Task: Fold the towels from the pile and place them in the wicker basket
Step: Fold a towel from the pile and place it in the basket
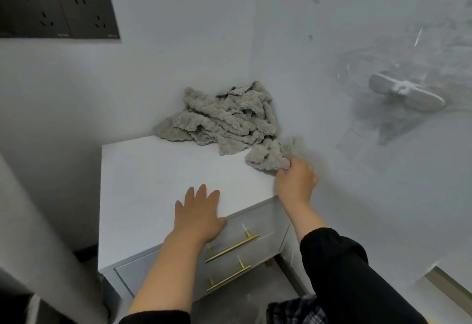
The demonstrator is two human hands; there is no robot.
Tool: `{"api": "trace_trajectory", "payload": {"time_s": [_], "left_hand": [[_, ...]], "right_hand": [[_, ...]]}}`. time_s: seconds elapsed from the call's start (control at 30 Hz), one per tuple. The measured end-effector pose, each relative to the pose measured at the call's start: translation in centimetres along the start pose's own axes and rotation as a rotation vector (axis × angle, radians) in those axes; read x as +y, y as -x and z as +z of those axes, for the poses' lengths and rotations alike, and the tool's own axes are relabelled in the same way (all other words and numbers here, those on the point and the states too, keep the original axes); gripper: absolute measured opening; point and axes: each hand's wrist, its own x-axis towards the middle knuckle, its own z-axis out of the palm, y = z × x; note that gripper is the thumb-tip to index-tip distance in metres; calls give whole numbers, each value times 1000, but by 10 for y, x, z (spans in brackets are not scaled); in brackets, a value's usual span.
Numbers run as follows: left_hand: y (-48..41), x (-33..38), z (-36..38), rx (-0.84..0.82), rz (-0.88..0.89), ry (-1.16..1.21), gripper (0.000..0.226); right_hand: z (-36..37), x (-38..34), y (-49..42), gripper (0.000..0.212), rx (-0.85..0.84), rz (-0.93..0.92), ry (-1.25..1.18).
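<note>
Dim, flat grey indoor light, source not visible. Soft shadow beside right hand (296, 183), dark gap left of cabinet (143, 170). Towel (270, 156) at that hand slightly motion-blurred. Wall (204, 30) smeary at mid right. Wide-angle bending tilts socket panel (58, 13) upper left. Lower corners soft. Faint glint on brass handles (232, 248).

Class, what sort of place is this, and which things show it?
Probably a bedroom corner at home: a white two-drawer bedside cabinet with brass bar handles, a black double wall socket panel, and a pile of crumpled grey fluffy towels on the cabinet.
</note>
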Motion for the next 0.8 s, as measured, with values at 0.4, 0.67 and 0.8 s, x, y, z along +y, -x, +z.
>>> {"api": "trace_trajectory", "payload": {"time_s": [0.4,0.67,0.8], "left_hand": [[13,-2,-30,249,7,953,87],[24,-17,-32,49,26,1175,76],[31,-19,-35,68,98,1260,44]], "right_hand": [[-45,-46,33,12,-377,-80,-662],[-54,-39,33,41,-589,-195,-760],[-55,-36,30,41,-579,-172,-701]]}}
